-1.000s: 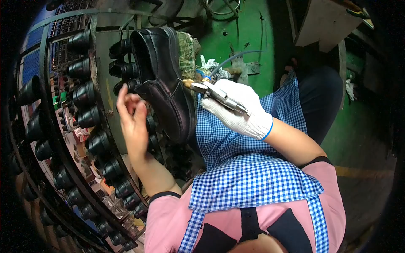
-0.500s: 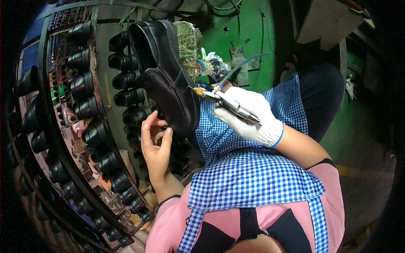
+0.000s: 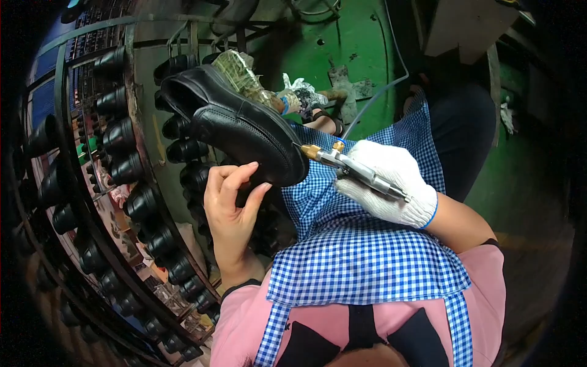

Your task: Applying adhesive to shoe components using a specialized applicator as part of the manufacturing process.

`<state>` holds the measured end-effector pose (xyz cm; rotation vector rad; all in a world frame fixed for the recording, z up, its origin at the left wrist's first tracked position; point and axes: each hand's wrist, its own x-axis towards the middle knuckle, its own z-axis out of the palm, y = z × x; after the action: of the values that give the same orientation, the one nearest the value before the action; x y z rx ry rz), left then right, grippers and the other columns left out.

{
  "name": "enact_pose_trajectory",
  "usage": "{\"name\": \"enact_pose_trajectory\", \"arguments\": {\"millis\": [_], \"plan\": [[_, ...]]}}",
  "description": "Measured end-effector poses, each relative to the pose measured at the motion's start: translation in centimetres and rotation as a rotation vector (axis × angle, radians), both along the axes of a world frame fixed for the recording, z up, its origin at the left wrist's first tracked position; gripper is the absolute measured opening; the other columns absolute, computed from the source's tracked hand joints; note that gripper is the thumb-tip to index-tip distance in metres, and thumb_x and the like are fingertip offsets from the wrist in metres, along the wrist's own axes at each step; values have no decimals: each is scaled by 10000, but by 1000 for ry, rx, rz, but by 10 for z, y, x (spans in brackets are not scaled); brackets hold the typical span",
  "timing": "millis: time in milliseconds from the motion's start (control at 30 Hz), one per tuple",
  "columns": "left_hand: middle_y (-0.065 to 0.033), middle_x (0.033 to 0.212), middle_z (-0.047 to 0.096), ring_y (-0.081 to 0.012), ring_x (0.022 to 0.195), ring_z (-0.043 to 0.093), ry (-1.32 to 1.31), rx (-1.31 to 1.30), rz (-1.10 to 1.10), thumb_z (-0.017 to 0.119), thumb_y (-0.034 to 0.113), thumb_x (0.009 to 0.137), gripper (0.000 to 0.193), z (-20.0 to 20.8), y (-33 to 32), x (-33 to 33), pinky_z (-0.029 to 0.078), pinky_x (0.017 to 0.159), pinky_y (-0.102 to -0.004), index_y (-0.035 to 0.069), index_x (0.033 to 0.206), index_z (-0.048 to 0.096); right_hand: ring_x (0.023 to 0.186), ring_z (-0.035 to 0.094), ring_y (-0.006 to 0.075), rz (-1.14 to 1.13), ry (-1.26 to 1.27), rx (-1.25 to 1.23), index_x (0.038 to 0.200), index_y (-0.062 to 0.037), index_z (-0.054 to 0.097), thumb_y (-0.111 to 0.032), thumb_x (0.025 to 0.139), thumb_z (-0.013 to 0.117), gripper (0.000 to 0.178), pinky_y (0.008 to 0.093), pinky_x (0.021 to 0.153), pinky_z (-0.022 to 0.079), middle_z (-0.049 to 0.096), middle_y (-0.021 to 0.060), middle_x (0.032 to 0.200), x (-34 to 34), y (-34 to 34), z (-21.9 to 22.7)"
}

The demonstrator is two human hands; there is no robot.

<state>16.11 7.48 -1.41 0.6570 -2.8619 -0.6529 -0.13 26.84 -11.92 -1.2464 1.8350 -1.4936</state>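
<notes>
Along the left side, a dark metal rack [image 3: 130,74] curves through the view, its tiers bearing rows of black shoes [image 3: 125,136]. Right of it, the bare left hand [image 3: 231,199] has its thumb and index finger curved and apart; their tips are at or just beside the black slip-on shoe [image 3: 241,131], and whether they touch it I cannot tell. This shoe sits tilted in the middle, opening toward the upper left, toe toward the lower right; what bears it is hidden. Beyond it stands a bundle in clear film [image 3: 235,72]. At the toe, the tip of a metal nozzle gun [image 3: 364,171] is very near the leather. The gloved right hand [image 3: 394,183] has its fingers wrapped around the gun's body, and a thin hose [image 3: 374,100] leads off up and right.

A dip of the wrist or a swing of the shoe could scrape the toe; a tug on the hose might pull the nozzle aside, and bare fingertips could smudge the leather.

As for containers, the film's contents are unclear, and the shoe's dark opening shows nothing inside.
</notes>
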Motion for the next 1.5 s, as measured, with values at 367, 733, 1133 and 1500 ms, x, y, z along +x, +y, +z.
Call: {"name": "enact_pose_trajectory", "arguments": {"millis": [367,733,1133,1500], "plan": [[-93,1303,633,-341,1255,559,-190,-349,-447,816,61,693,549,22,-2,-67,450,1046,-460,115,1225,695,646,654,253,-109,25,-25,920,-111,684,-284,854,768,203,332,572,523,632,74,775,-10,19,-2],[-157,1307,562,-376,1196,553,-223,-335,-440,746,88,808,556,17,-9,-112,487,993,-456,32,1332,566,676,663,283,-288,-17,-118,930,-85,700,-224,845,778,180,345,602,531,638,103,786,-19,-2,-7],[-139,1041,594,-302,917,636,-230,-738,-411,732,299,863,446,6,-42,-153,571,726,-380,-11,1154,596,632,644,257,-391,-357,-239,936,-48,691,-213,915,734,172,340,585,506,618,116,757,-38,-70,-16],[-165,984,617,-327,881,672,-311,-768,-341,697,377,906,410,2,-62,-164,580,732,-417,-4,1001,581,637,656,250,-416,-329,-211,940,-64,686,-270,930,719,209,338,597,522,620,95,732,-41,-92,-14]]}}
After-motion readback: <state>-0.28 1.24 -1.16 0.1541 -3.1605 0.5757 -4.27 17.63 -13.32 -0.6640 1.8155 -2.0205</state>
